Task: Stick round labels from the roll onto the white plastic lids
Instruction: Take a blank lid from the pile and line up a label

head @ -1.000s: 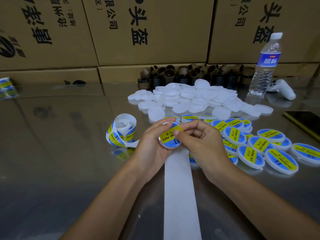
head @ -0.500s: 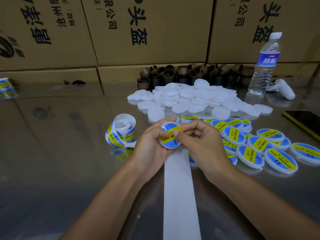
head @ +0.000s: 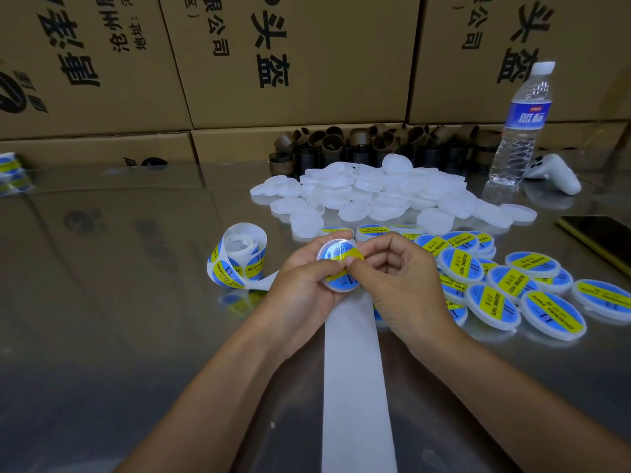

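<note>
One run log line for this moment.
step: labelling lid | left hand: holds lid | right hand: pinches lid, thumb on label | label roll: left of hands | labelled lids: right

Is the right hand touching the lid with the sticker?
Touching. The head view shows the right hand with its thumb pressed on the lid, which the left hand grips.

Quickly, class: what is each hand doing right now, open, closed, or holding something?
Left hand: closed round the lid, holding it.
Right hand: fingers curled, pinching the same lid, thumb pressing on its label.
</note>
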Available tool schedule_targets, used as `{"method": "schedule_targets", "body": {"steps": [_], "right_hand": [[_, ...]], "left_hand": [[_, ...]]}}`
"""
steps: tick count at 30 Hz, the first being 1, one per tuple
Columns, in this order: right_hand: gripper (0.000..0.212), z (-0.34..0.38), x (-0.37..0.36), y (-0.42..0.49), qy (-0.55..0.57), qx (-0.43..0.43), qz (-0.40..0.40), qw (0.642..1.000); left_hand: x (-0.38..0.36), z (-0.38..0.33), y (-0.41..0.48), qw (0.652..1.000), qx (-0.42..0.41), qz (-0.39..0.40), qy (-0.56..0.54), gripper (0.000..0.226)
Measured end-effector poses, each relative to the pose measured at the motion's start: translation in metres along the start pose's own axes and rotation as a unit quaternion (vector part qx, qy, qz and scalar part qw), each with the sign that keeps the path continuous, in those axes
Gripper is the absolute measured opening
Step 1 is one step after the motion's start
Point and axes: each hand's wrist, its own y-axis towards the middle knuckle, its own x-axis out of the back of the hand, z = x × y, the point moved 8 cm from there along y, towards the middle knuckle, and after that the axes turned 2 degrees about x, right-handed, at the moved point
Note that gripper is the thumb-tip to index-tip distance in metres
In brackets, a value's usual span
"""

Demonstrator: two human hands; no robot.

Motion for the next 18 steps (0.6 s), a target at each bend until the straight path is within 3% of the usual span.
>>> {"method": "schedule_targets", "body": {"steps": [7,10,18], "right_hand": [[0.025,0.004,0.002,0.002,-0.031,0.027,-0.006,0.999],[0.023,0.011,0.004,0.001,-0.097,0.068,-0.011,0.993],[0.007,0.031,-0.001,-0.007,-0.343,0.206,-0.001,0.916]], "left_hand": [[0.001,-0.002,0.000,1.000,-0.011,-0.015,0.010,0.028],[0.003,-0.001,0.000,1.000,-0.009,-0.019,0.018,0.029],[0.001,-0.004,-0.001,1.000,-0.010,-0.009,-0.002,0.031]]}}
